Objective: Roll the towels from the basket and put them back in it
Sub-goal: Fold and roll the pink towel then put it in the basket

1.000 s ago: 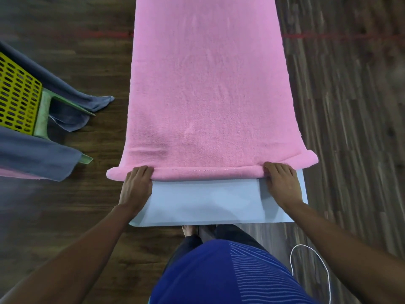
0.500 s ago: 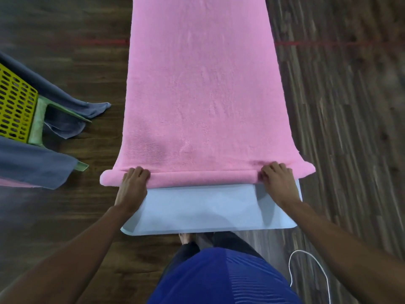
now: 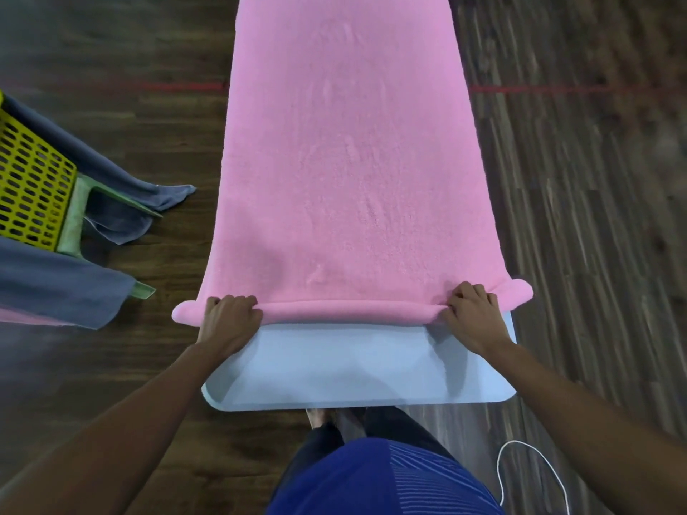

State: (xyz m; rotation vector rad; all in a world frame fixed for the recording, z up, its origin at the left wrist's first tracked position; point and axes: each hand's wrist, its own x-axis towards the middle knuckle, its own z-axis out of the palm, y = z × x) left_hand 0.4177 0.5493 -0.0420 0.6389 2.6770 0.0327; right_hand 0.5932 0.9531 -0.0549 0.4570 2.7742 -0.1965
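A long pink towel lies flat along a narrow white table, stretching away from me. Its near end is rolled into a thin tube across the table's width. My left hand grips the roll near its left end, fingers curled over it. My right hand grips the roll near its right end in the same way. At the far left stands the yellow perforated basket with a green rim, and grey-blue towels hang over its sides.
The table's bare near end shows in front of the roll. Dark wooden floor surrounds the table, with a red line across it. A white cable loops on the floor at the lower right. My legs stand at the table's near edge.
The roll has moved a little farther up the table, leaving more bare white surface in front. Both hands went from lying flat on the roll to curling round it.
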